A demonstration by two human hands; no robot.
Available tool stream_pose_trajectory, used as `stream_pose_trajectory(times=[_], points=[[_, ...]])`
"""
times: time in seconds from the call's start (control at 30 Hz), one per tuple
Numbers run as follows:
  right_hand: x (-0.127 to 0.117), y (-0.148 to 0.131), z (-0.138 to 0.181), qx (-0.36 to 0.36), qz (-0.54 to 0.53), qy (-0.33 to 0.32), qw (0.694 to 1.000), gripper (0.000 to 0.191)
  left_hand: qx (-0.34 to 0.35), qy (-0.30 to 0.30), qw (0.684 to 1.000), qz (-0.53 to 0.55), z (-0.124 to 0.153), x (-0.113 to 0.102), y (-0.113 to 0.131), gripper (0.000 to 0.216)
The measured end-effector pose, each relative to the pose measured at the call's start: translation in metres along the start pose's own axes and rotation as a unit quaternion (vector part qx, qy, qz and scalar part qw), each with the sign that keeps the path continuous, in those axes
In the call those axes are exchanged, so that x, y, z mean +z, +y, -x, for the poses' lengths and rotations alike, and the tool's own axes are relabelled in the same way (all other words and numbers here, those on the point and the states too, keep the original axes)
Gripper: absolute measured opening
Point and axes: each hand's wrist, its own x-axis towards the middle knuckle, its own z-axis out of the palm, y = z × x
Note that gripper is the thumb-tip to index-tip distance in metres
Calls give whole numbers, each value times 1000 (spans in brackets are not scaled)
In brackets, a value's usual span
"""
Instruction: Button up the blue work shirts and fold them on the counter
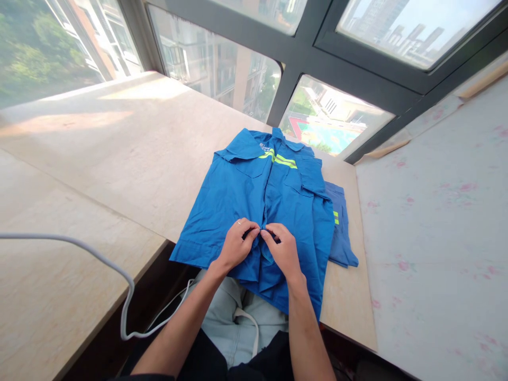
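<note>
A blue work shirt [238, 196] with yellow-green reflective stripes lies front up on a pale stone sill [130, 153], its hem hanging over the near edge. My left hand [236, 246] and my right hand [282, 248] meet at the shirt's front placket, low on the garment. Both pinch the fabric edges with fingertips pressed together. A ring shows on my left hand. Whether a button sits between the fingers is hidden.
A second blue garment [342, 233] lies partly under the shirt on the right. A white cable [99, 262] loops across the left counter [47, 296]. Dark-framed windows [301, 58] rise behind. A pale patterned wall [436, 222] stands at the right.
</note>
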Motion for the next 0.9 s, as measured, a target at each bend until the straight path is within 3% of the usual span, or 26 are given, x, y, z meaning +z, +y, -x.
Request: stream_pose_trajectory(times=[0.23, 0.47, 0.67, 0.77, 0.9], points=[[0, -8, -6, 0, 2, 22, 1000, 11, 13, -26, 1000, 5, 2, -5, -3, 19], [4, -7, -4, 27, 42, 53, 997, 18, -6, -16, 1000, -19, 4, -1, 1, 20], [-9, 4, -4, 81, -103, -19, 991, 21, -44, 10, 998, -36, 1, 0, 1, 19], [-15, 6, -5, 66, -129, -54, 988, 22, -32, 2, 997, -68, 2, 3, 0, 20], [-15, 2, -5, 47, -135, -47, 989, 22, -10, -3, 999, -49, 6, 4, 1, 21]])
